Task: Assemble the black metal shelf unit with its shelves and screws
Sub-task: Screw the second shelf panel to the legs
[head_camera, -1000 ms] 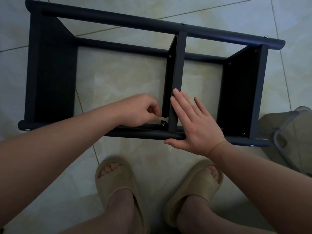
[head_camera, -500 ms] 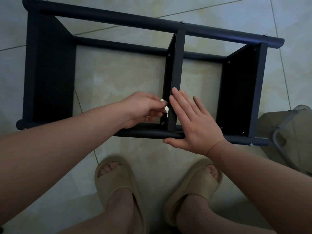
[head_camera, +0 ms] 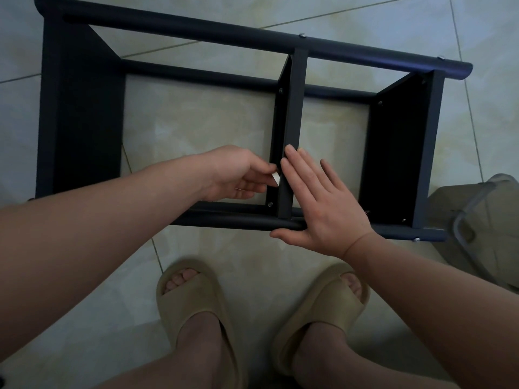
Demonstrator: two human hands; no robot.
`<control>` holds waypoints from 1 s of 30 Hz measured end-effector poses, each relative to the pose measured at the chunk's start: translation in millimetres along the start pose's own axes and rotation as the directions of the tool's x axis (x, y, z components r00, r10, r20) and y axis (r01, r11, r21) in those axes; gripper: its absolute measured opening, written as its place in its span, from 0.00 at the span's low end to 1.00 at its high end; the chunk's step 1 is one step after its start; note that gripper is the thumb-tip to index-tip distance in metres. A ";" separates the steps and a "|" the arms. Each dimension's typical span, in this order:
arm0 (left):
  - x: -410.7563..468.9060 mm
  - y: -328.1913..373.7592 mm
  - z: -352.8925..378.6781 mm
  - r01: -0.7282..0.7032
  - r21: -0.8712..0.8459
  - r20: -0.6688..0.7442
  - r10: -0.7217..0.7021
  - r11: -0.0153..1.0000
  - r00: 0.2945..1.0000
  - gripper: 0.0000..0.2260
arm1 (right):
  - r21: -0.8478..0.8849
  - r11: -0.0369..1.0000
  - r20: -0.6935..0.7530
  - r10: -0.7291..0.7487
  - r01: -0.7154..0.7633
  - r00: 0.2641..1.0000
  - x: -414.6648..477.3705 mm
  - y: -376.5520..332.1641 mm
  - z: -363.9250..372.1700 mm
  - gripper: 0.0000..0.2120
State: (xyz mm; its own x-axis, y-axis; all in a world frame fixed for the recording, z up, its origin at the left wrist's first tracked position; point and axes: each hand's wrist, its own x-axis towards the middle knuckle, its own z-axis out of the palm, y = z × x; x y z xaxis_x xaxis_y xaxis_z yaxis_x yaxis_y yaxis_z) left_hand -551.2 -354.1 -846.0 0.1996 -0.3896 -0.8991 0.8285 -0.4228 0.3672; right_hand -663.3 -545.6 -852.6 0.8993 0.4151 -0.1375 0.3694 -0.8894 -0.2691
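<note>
The black metal shelf unit (head_camera: 174, 29) lies on its side on the tiled floor, with three shelf panels fixed between four round posts. My right hand (head_camera: 320, 203) lies flat with straight fingers against the middle shelf (head_camera: 295, 113) and the near post (head_camera: 230, 221). My left hand (head_camera: 238, 175) pinches a small white tool (head_camera: 276, 179) just left of the middle shelf, above a screw (head_camera: 270, 204) at its near corner. Other screw heads show on the far post (head_camera: 302, 35).
A translucent plastic container (head_camera: 477, 220) stands on the floor at the right, close to the unit's right end. My two feet in beige slippers (head_camera: 193, 310) are just in front of the near post. Pale floor tiles surround the unit.
My left hand has lifted the white tool from the screw at the middle shelf's near corner to a little higher beside the shelf. My right hand has stayed flat in place.
</note>
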 end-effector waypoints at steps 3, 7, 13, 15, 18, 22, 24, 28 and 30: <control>0.9 -1.6 -0.5 -0.025 0.001 -0.018 0.025 1.000 1.000 0.04 | 0.000 1.000 0.003 -0.001 0.001 1.000 0.2 0.1 -0.2 0.51; 3.3 -3.8 0.4 -0.076 -0.025 -0.043 0.074 0.997 0.996 0.03 | 0.003 1.000 -0.002 0.001 -0.001 1.000 0.1 -0.2 -0.1 0.51; 3.4 -8.8 6.7 -0.107 0.009 -0.019 0.107 0.994 0.994 0.06 | -0.003 1.000 0.004 -0.001 0.001 1.000 0.4 0.3 0.2 0.50; 2.9 -11.4 8.9 -0.102 0.008 -0.017 0.102 0.995 0.995 0.07 | -0.007 1.000 0.014 -0.002 0.002 1.000 0.4 0.5 -0.1 0.50; 1.7 -12.8 8.6 -0.102 0.004 -0.018 0.102 0.995 0.995 0.07 | -0.004 1.000 0.017 0.000 0.001 1.000 0.4 0.6 -0.5 0.51; 1.0 -11.7 5.8 -0.095 0.026 -0.012 0.096 0.995 0.995 0.06 | -0.005 1.000 0.017 -0.003 0.004 1.000 0.1 0.3 -0.7 0.50; 1.1 -11.6 4.6 -0.095 0.046 -0.007 0.095 0.994 0.995 0.06 | -0.005 1.000 0.019 -0.004 0.004 1.000 0.2 0.1 -0.9 0.50; -0.8 -10.8 1.6 -0.104 0.102 0.007 0.104 0.989 0.995 0.08 | -0.003 1.000 0.028 -0.003 0.003 1.000 0.2 0.2 -1.4 0.50; -2.0 -11.3 -1.1 -0.105 0.130 0.021 0.103 0.986 0.994 0.08 | -0.006 1.000 0.028 -0.005 0.005 1.000 0.3 0.0 -1.8 0.51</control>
State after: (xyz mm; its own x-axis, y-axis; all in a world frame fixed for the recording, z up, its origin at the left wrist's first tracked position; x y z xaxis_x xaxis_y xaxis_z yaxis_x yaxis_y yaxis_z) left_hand -560.4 -347.7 -848.6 0.2732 -0.4481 -0.8512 0.7279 -0.4822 0.4875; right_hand -662.6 -545.8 -851.0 0.8906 0.4245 -0.1631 0.3751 -0.8885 -0.2644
